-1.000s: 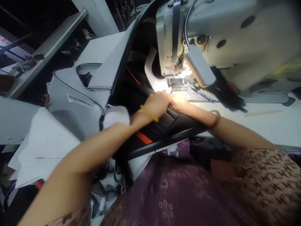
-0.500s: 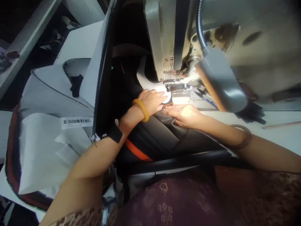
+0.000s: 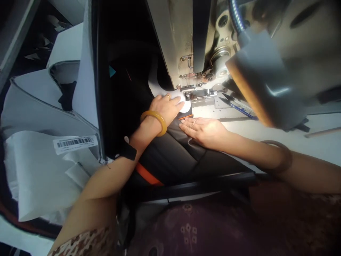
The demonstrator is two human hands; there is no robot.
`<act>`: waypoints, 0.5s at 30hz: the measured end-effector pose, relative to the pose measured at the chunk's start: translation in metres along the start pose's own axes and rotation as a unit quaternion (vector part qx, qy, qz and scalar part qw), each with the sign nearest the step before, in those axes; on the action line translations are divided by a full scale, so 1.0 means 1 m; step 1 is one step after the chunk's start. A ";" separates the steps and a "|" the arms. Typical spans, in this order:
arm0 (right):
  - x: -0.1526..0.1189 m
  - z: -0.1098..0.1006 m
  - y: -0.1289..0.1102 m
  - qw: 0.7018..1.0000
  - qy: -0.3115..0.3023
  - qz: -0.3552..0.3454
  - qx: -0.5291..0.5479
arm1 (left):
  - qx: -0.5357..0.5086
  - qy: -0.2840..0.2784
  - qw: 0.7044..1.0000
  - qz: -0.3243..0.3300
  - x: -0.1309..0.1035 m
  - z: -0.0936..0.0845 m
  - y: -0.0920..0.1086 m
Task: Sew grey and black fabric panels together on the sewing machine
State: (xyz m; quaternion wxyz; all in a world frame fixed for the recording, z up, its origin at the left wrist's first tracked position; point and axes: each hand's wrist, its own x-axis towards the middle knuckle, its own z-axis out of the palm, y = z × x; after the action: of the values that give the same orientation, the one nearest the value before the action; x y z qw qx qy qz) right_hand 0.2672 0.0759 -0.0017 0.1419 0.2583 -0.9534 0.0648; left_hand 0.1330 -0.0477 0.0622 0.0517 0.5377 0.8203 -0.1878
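Observation:
My left hand (image 3: 166, 108) lies with its fingers spread over a white curved piece (image 3: 186, 104) and the black material (image 3: 170, 149) under it, just left of the presser foot (image 3: 188, 95) of a sewing machine. A yellow bangle (image 3: 157, 122) circles the left wrist. My right hand (image 3: 204, 131) rests flat on the black material, below the needle area, its fingertips near a thin orange strip (image 3: 185, 117). Between the two hands there is a small gap. An orange band (image 3: 149, 175) crosses the material nearer to me.
A lamp head (image 3: 262, 78) on a flexible metal neck hangs right of the needle. Blue-handled snips (image 3: 239, 107) lie on the machine bed. White padded pieces (image 3: 48, 170) with a barcode label (image 3: 76, 143) are piled at the left. A pinkish stick (image 3: 322, 132) lies far right.
The view has shifted a little. My left hand remains on the white piece. The fingers of my right hand have spread slightly and parted from the left hand.

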 end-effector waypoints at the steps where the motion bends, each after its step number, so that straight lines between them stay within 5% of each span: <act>1: 0.000 0.000 -0.001 1.000 0.002 0.001 -0.017 | -0.006 0.014 1.000 0.010 0.002 0.004 0.000; 8: -0.003 0.003 -0.004 0.996 0.044 0.019 -0.069 | -0.039 0.032 0.995 0.085 0.013 0.019 -0.009; 15: 0.000 0.006 0.003 0.998 0.002 0.058 -0.007 | -0.020 0.021 0.992 0.123 0.017 0.014 -0.009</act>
State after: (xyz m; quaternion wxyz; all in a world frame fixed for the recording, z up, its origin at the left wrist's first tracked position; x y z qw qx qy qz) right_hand 0.2647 0.0776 -0.0073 0.1416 0.2018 -0.9669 0.0661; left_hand 0.1161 -0.0412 0.0465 0.0674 0.6371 0.7526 -0.1520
